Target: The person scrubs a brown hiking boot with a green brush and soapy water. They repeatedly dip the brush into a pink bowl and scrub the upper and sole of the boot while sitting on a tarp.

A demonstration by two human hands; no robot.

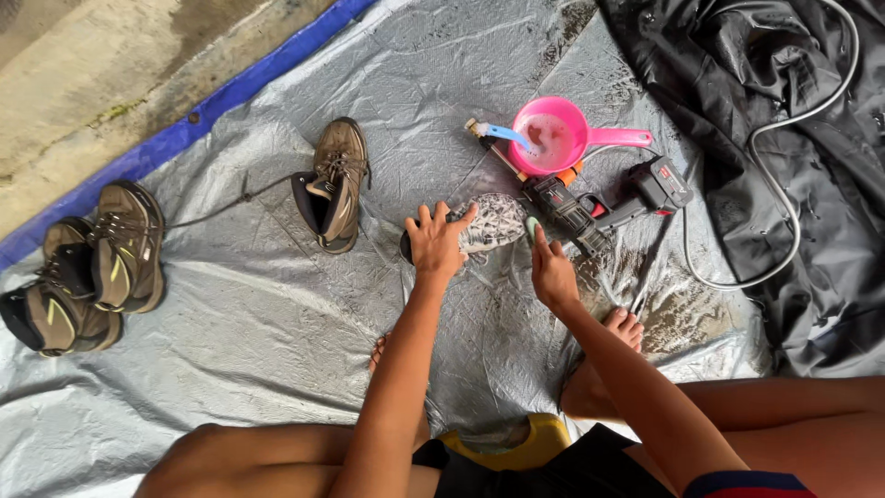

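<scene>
Tarp (pixel 277 350) spread on the ground, concrete beyond its far-left edge. Sneaker (pixel 489 223) lies at centre, left hand (pixel 435 244) on its near-left end, right hand (pixel 551 269) just right of it. Boot (pixel 336 184) to the left; two more boots (pixel 88 272) touching, far left. Spray gun (pixel 604 205) right of sneaker; dipper (pixel 553 136) behind it, toothbrush (pixel 498 134) across its rim. Hose (pixel 784 129) far right.
</scene>
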